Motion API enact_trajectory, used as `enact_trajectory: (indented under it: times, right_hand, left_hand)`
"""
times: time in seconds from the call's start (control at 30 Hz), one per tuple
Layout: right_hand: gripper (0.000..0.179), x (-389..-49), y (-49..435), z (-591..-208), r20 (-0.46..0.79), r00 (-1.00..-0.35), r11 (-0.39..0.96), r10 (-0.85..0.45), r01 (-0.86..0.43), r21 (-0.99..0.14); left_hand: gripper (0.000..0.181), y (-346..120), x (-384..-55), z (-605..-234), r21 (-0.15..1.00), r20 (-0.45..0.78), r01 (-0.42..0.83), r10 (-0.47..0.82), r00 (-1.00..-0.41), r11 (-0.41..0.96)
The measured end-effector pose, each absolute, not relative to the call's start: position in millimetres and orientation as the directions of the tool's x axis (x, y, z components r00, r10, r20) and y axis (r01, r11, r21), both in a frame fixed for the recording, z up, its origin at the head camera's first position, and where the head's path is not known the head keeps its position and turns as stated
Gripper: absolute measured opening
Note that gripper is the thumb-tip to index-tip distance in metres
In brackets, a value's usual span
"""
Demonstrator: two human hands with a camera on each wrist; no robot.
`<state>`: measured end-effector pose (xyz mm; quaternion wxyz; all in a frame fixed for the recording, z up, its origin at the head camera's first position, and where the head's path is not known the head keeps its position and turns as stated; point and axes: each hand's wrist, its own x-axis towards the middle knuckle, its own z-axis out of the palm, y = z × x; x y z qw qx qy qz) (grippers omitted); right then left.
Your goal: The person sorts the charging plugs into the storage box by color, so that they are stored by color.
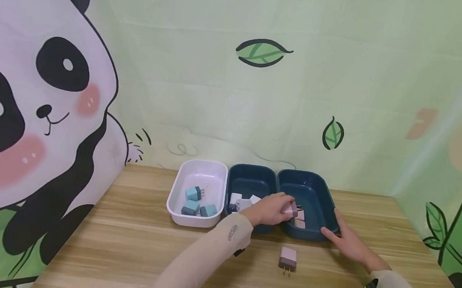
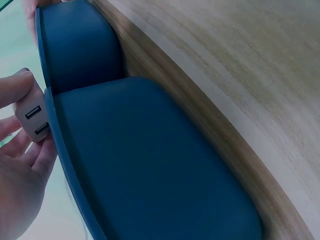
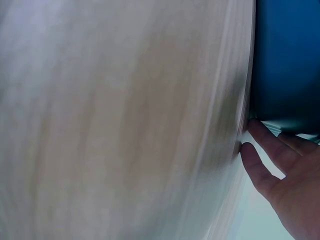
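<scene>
My left hand (image 1: 272,209) pinches a pinkish USB wall charger (image 1: 290,209) between thumb and fingers, over the left side of the right dark-blue tray (image 1: 309,234). The charger's two USB ports face the camera in the left wrist view. Below it, more pink chargers (image 1: 300,219) lie inside that tray, partly hidden. My right hand (image 1: 349,241) touches the tray's right outer side and front corner with its fingers extended; the right wrist view shows these fingers against the blue wall. Another pink charger (image 1: 288,259) lies on the table in front, prongs toward me.
The middle dark-blue tray (image 1: 253,173) holds several white chargers (image 1: 244,204), partly behind my left arm. At the left, a white tray (image 1: 194,221) contains teal chargers (image 1: 195,207). All three trays stand side by side on the wooden table (image 1: 137,245), before a panda-printed backdrop (image 1: 202,92).
</scene>
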<state>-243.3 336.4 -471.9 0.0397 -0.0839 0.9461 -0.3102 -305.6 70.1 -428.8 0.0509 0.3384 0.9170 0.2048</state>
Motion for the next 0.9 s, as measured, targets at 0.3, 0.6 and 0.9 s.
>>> enact_trajectory:
  times: [0.3, 0.6, 0.9]
  right_hand:
    - [0.089, -242, 335, -470, -0.029, -0.983, 0.791, -0.183, -0.130, -0.597]
    - [0.090, -244, 338, -477, -0.032, -0.983, 0.789, -0.181, -0.126, -0.602]
    - [0.090, -244, 338, -473, -0.038, -0.982, 0.778, -0.183, -0.121, -0.617]
  left_hand:
    - [0.045, 71, -308, -431, 0.386, 0.067, 0.617, 0.646, -0.760, 0.685]
    - [0.045, 74, -311, -433, 0.395, 0.055, 0.600, 0.634, -0.771, 0.695]
    - [0.045, 78, -319, -429, 0.383, 0.052, 0.587, 0.618, -0.784, 0.713]
